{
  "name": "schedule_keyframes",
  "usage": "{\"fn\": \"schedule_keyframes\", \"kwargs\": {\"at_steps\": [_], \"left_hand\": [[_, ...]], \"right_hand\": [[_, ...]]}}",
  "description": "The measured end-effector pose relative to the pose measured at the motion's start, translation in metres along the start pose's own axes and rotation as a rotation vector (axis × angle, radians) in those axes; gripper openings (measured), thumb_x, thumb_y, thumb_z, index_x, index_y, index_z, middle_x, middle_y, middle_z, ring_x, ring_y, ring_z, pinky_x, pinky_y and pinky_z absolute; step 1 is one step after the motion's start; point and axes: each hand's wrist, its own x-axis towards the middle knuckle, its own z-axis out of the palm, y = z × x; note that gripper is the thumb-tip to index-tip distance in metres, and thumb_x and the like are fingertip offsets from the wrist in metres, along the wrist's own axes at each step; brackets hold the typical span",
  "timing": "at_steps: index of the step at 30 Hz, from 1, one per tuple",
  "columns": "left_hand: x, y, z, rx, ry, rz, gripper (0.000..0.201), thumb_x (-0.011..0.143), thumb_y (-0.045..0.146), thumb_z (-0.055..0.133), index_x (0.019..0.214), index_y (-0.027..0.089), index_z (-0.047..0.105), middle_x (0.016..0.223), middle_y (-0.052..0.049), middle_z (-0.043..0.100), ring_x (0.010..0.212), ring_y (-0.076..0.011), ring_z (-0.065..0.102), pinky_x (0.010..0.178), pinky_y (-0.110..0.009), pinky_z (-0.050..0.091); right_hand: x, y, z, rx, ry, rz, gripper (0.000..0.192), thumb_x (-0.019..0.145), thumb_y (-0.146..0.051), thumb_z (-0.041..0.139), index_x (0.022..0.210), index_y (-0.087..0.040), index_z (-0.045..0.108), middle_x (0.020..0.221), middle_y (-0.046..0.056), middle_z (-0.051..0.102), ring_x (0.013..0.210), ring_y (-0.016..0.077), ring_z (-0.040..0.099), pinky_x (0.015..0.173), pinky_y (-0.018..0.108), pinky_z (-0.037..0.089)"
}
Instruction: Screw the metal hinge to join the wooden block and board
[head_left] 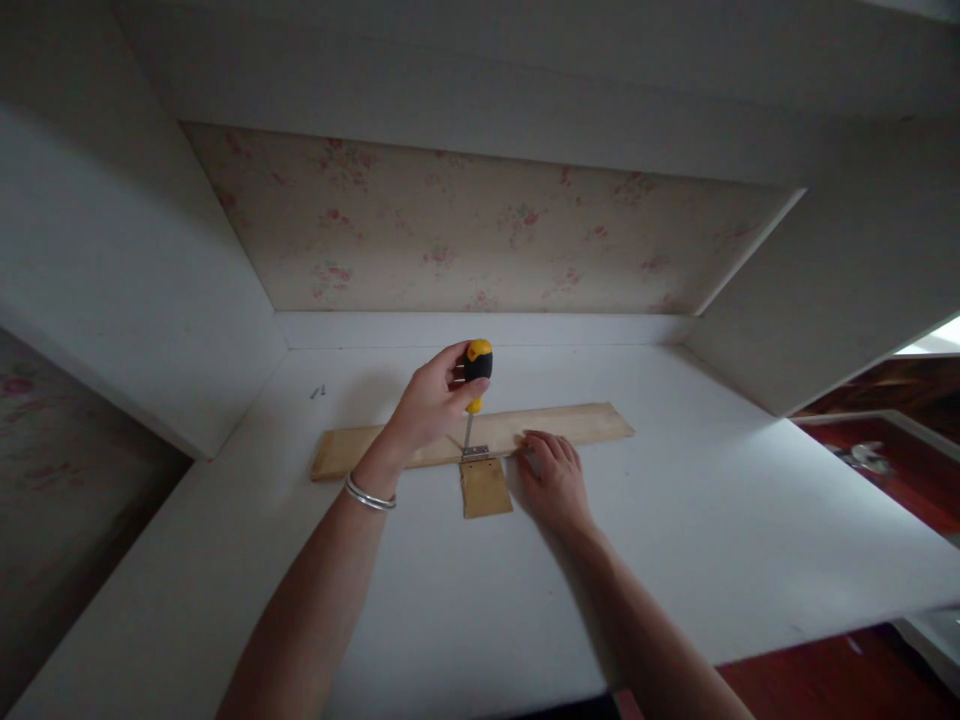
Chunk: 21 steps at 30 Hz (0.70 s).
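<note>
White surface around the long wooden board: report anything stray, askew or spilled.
Two small screw-like pieces lie loose on the white surface behind the long wooden board, away from the metal hinge. The board also runs slightly slanted to the back ledge. No spill shows.

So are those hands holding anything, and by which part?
The left hand holds a screwdriver by its black and yellow handle. The right hand touches the near edge of the long board; whether it grips is unclear.
</note>
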Motion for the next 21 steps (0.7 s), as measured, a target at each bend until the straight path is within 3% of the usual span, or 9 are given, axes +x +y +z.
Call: {"fn": "schedule_keyframes", "kwargs": {"at_steps": [6, 9, 13, 15, 17, 21], "left_hand": [[0.003, -0.008, 0.008, 0.145, 0.250, 0.074, 0.057, 0.067, 0.033, 0.077, 0.116, 0.020, 0.052, 0.108, -0.008, 0.058, 0.091, -0.0178, 0.060, 0.071, -0.029, 0.055], [0.001, -0.008, 0.013, 0.179, 0.183, 0.081, 0.047, 0.076, 0.036, 0.068, 0.118, 0.021, 0.052, 0.113, -0.009, 0.056, 0.093, -0.0178, 0.060, 0.072, -0.028, 0.054], [-0.002, -0.002, 0.013, 0.012, -0.035, 0.026, 0.044, 0.087, 0.034, 0.055, 0.128, 0.022, 0.046, 0.109, -0.008, 0.059, 0.094, -0.0174, 0.061, 0.080, -0.030, 0.052], [-0.002, 0.000, 0.010, -0.042, -0.086, 0.010, 0.043, 0.086, 0.031, 0.057, 0.127, 0.021, 0.047, 0.110, -0.008, 0.060, 0.096, -0.0178, 0.061, 0.082, -0.031, 0.052], [-0.002, -0.001, 0.009, -0.051, -0.059, -0.004, 0.044, 0.082, 0.030, 0.063, 0.123, 0.019, 0.050, 0.111, -0.009, 0.061, 0.093, -0.0180, 0.062, 0.079, -0.031, 0.053], [0.002, -0.008, 0.011, 0.038, 0.146, 0.017, 0.054, 0.068, 0.031, 0.076, 0.114, 0.018, 0.051, 0.108, -0.008, 0.059, 0.084, -0.0161, 0.062, 0.070, -0.030, 0.056]], "right_hand": [[0.001, -0.001, 0.000, -0.002, 0.012, -0.011, 0.028, 0.081, -0.020, 0.056, 0.109, -0.022, 0.058, 0.115, 0.005, 0.062, 0.108, 0.0216, 0.051, 0.102, 0.041, 0.033], [0.001, -0.001, 0.000, -0.001, 0.010, -0.017, 0.029, 0.081, -0.019, 0.056, 0.109, -0.022, 0.058, 0.116, 0.005, 0.062, 0.108, 0.0215, 0.051, 0.101, 0.041, 0.033], [0.000, -0.001, 0.000, 0.004, 0.007, -0.016, 0.031, 0.079, -0.018, 0.055, 0.109, -0.022, 0.059, 0.116, 0.006, 0.062, 0.108, 0.0222, 0.051, 0.100, 0.041, 0.034], [0.000, 0.000, 0.001, 0.007, 0.012, -0.013, 0.030, 0.079, -0.018, 0.054, 0.109, -0.022, 0.059, 0.115, 0.006, 0.062, 0.107, 0.0223, 0.051, 0.099, 0.041, 0.034], [0.000, 0.001, 0.001, 0.008, 0.017, -0.014, 0.030, 0.078, -0.018, 0.055, 0.108, -0.022, 0.059, 0.115, 0.006, 0.062, 0.107, 0.0224, 0.051, 0.099, 0.041, 0.034], [0.000, 0.000, 0.001, 0.008, 0.014, -0.013, 0.031, 0.079, -0.018, 0.056, 0.109, -0.022, 0.059, 0.115, 0.006, 0.062, 0.108, 0.0226, 0.050, 0.100, 0.041, 0.033]]}}
